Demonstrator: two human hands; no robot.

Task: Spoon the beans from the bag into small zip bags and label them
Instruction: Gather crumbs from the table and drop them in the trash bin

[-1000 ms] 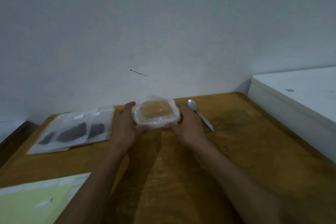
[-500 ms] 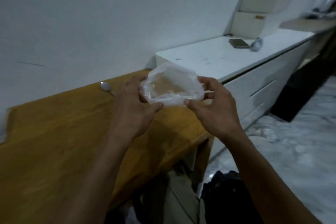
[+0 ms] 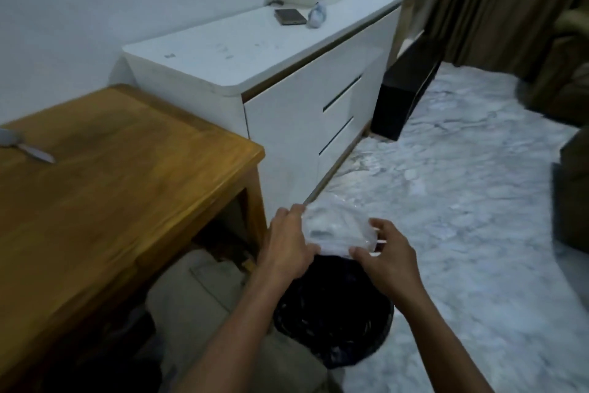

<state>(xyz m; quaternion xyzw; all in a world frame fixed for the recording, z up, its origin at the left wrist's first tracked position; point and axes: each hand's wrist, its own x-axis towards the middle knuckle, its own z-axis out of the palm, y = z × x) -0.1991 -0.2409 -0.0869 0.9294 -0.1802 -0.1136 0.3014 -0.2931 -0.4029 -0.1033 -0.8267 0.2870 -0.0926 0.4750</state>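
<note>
A crumpled clear plastic bag (image 3: pixel 338 230) hangs between my two hands, off the table and just above a bin lined with a black bag (image 3: pixel 334 319). My left hand (image 3: pixel 287 249) grips the bag's left side, fingers curled round it. My right hand (image 3: pixel 387 255) pinches its right edge between thumb and fingers. The bag looks see-through; I cannot tell what is inside. A metal spoon (image 3: pixel 25 147) lies on the wooden table (image 3: pixel 127 176) at the far left.
A white drawer cabinet (image 3: pixel 287 99) stands right of the table, with a dark phone (image 3: pixel 290 16) and a small crumpled object (image 3: pixel 316 17) on top. Marble floor (image 3: pixel 462 201) spreads to the right. A black box (image 3: pixel 401 96) stands beyond the cabinet, with brown curtains behind it.
I have turned right, away from the table. Both hands have carried the clear bag off the table edge and down over the black bin. The filled zip bags have left the view.
</note>
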